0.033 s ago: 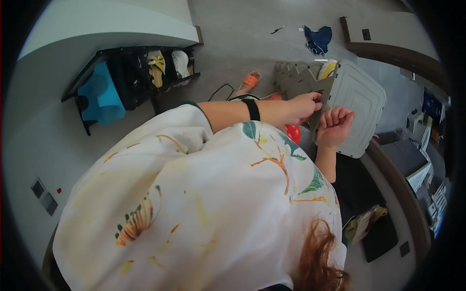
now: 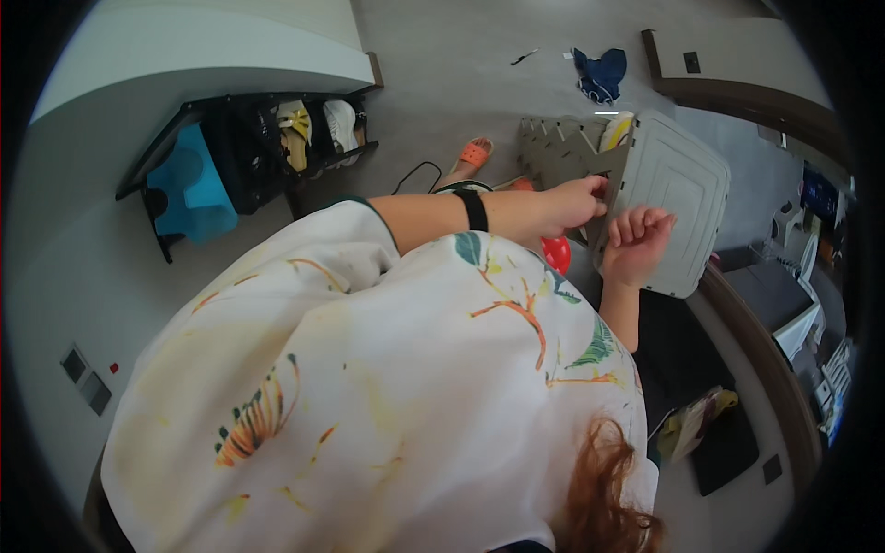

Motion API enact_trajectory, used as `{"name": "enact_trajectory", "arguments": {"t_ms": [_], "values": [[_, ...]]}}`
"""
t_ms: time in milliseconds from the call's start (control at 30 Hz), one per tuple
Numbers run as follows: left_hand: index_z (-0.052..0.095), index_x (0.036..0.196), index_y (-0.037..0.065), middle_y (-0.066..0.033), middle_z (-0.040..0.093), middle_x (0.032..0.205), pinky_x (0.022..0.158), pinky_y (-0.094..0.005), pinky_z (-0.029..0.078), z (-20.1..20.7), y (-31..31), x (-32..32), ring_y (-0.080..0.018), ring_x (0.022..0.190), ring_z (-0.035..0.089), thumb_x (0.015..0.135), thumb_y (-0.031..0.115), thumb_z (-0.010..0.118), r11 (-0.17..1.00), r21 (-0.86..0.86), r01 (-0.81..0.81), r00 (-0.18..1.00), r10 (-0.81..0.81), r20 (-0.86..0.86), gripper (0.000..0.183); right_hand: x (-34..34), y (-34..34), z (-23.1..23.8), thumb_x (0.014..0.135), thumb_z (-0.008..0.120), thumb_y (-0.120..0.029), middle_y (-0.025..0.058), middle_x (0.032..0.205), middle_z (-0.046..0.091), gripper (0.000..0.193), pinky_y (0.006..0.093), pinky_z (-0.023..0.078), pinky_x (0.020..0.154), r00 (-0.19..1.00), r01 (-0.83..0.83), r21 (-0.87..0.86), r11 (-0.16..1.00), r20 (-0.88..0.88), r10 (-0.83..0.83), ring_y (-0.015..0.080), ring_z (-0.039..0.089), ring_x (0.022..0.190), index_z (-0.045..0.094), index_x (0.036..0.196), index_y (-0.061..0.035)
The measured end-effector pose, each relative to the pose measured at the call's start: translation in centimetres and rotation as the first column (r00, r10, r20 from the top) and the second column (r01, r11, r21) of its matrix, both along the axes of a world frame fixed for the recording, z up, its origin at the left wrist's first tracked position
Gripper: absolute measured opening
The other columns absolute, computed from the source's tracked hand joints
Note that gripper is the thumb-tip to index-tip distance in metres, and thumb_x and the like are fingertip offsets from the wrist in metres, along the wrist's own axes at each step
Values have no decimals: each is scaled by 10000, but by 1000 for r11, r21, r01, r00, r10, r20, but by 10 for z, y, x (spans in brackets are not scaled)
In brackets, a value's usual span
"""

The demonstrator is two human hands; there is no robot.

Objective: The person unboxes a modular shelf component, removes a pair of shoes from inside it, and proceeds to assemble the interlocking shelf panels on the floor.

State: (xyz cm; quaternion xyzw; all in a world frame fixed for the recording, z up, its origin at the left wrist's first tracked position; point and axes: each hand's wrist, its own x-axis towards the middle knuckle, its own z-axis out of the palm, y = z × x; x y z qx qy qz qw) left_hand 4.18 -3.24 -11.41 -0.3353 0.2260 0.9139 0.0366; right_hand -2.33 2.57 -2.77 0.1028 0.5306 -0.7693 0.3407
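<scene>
A grey plastic cabinet [image 2: 564,147] with a zigzag edge stands ahead on the right, its large grey side panel [image 2: 682,198] facing me. My left hand [image 2: 576,205], below a black wristband [image 2: 476,210], reaches across with bent fingers at the near edge of that panel. What its fingertips hold, if anything, is hidden. Beside it, against the panel's lower left part, is my right hand [image 2: 636,244], its fingers curled closed; nothing shows in them. A shiny red rounded object [image 2: 557,253] sits partly hidden below my left wrist. Something yellow and white [image 2: 616,131] shows at the cabinet's far end.
A black rack [image 2: 253,147] along the left wall holds shoes [image 2: 341,124] and a blue plastic stool [image 2: 194,189]. Dark blue cloth [image 2: 599,76] lies on the floor ahead. My foot wears an orange sandal [image 2: 476,152]. At right are a black bench [image 2: 678,341] and a bag [image 2: 696,424].
</scene>
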Motion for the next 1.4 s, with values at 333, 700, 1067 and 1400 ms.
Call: {"name": "enact_trajectory", "arguments": {"t_ms": [333,700,1067,1400], "values": [[327,1279,-25,-195,371,1277,943,-352,373,-4,-7,30,-329,1090,443,580,246,778,304,-859,412,796,-578,177,874,38,105,4,872,525,-370,-26,492,375,356,199,182,326,937,-326,606,726,309,163,48,280,351,415,666,-101],[498,1155,36,-168,386,1194,883,-353,436,-23,9,14,-312,1040,491,547,216,795,491,-829,267,902,-431,35,700,42,98,-15,846,590,-294,13,578,499,277,200,306,334,955,-64,340,938,294,-41,72,421,398,537,792,-27],[460,1184,38,-199,380,1179,876,-362,445,-21,10,9,-334,1041,489,609,163,750,421,-858,296,879,-471,73,656,36,93,-19,837,598,-317,19,651,529,265,190,368,406,946,22,268,963,308,-107,84,460,470,496,794,-76],[450,1213,57,-187,362,1194,888,-356,437,-39,4,6,-331,1104,440,645,178,746,501,-808,309,859,-512,11,652,37,93,-21,835,597,-325,33,661,549,276,250,499,476,957,6,247,969,281,-78,105,550,521,474,821,-78]]}}
